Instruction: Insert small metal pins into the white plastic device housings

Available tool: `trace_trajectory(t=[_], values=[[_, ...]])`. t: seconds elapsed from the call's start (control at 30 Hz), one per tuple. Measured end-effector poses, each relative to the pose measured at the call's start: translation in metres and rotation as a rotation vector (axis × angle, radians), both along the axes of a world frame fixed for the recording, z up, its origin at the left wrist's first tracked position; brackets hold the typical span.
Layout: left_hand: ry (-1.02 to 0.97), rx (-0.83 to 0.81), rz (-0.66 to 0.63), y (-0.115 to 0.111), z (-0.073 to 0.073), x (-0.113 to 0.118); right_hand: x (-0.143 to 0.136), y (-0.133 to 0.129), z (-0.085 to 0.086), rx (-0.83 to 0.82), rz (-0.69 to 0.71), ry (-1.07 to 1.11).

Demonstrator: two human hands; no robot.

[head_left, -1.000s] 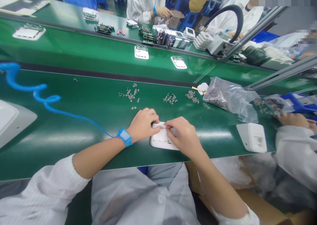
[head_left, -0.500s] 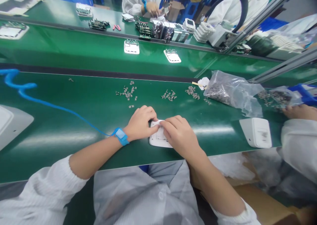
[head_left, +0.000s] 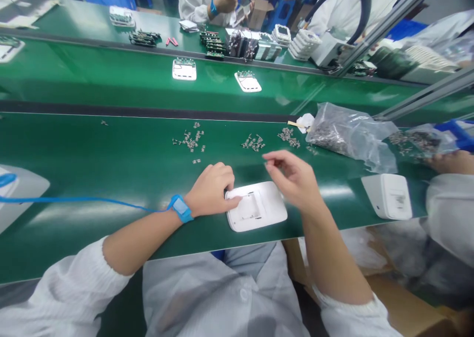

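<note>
A white plastic case (head_left: pixel 272 203) with a recessed rectangular compartment lies on the green bench before me. My left hand (head_left: pixel 213 189), with a blue wrist strap (head_left: pixel 180 206), grips its left end, the thumb over the top face and the fingers around the far side. My right hand (head_left: pixel 294 181) is raised past the case's far right corner. Its thumb and forefinger point left with a small gap between them, and I see nothing held there. Just beyond those fingertips is a small pile of metal clips (head_left: pixel 253 142).
More metal pieces lie in piles to the left (head_left: pixel 190 140) and right (head_left: pixel 289 137). A clear plastic bag (head_left: pixel 344 132) of metal parts sits at right. White devices (head_left: pixel 392 196) stand on both sides. Across the belt (head_left: pixel 129 82) carrying white shells, a co-worker's hand (head_left: pixel 225 1) is raised.
My right hand has left the case and moved up and right, uncovering it. My left hand keeps its grip. The shells on the belt have shifted left.
</note>
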State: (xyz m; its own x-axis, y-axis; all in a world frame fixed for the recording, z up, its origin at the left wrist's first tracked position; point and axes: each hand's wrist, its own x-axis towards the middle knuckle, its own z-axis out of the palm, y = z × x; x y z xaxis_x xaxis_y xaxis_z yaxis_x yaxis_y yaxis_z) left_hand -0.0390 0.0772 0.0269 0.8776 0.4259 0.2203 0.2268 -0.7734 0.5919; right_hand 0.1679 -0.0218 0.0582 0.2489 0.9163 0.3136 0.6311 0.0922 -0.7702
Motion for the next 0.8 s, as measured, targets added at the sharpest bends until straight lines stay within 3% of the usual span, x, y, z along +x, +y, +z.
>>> trace_trajectory(t=[0.1,0.2,0.33,0.5,0.6,0.8], values=[[0.014,0.039,-0.095,-0.001,0.002,-0.002,0.020,0.020,-0.022,0.020,-0.129,0.074],[0.036,0.054,-0.153,-0.001,0.005,-0.004,0.027,0.028,-0.040,-0.044,-0.058,-0.019],[0.001,0.053,-0.212,0.013,0.010,-0.012,0.025,0.023,-0.045,-0.042,0.048,-0.258],[-0.142,0.192,0.103,0.063,0.015,-0.035,0.023,0.019,-0.044,-0.049,0.094,-0.324],[-0.105,0.280,0.140,0.088,0.013,-0.049,0.021,0.024,-0.044,-0.060,0.117,-0.322],[0.007,0.467,0.277,0.097,0.003,-0.052,0.007,0.063,-0.038,-0.024,0.369,-0.203]])
